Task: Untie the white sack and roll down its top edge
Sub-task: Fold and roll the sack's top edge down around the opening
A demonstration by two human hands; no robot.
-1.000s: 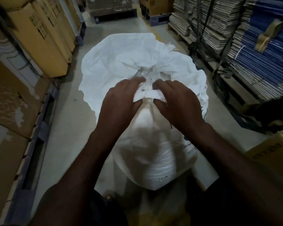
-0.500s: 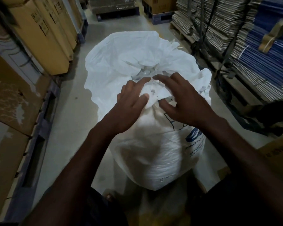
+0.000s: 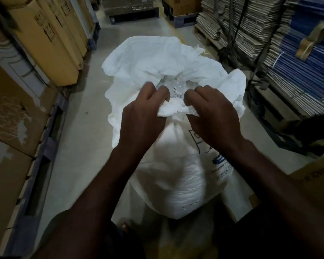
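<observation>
Your left hand (image 3: pixel 142 116) and your right hand (image 3: pixel 211 113) both grasp the bunched neck (image 3: pixel 176 109) of the white sack (image 3: pixel 176 174), fingers curled into the crumpled cloth, one hand on each side of the tie. Half a second ago your fingers were more stretched and lay over the knot close together; now they are curled tighter and the two hands stand a little apart, so a strip of twisted fabric shows between them. The tie still holds the neck closed just below your hands. Whether the knot has loosened, the picture does not show.

The white sack stands on the concrete floor (image 3: pixel 79 128) directly in front of you, full and rounded, with blue printing (image 3: pixel 221 165) on its right side. Behind the sack, touching it, lies a second white bag (image 3: pixel 157 58), open and crumpled, with clear plastic (image 3: pixel 176 88) in its mouth just beyond your fingers.

To the left of the sack stand tall yellow cartons (image 3: pixel 45 40) on dark pallets (image 3: pixel 36 174). To the right of the sack are stacks of flat cardboard (image 3: pixel 251 30) and blue sheets (image 3: pixel 307 68), strapped on wooden pallets (image 3: pixel 273 101). One more carton (image 3: pixel 318 176) is near to your right forearm. Your forearms cover the lower part of the sack.
</observation>
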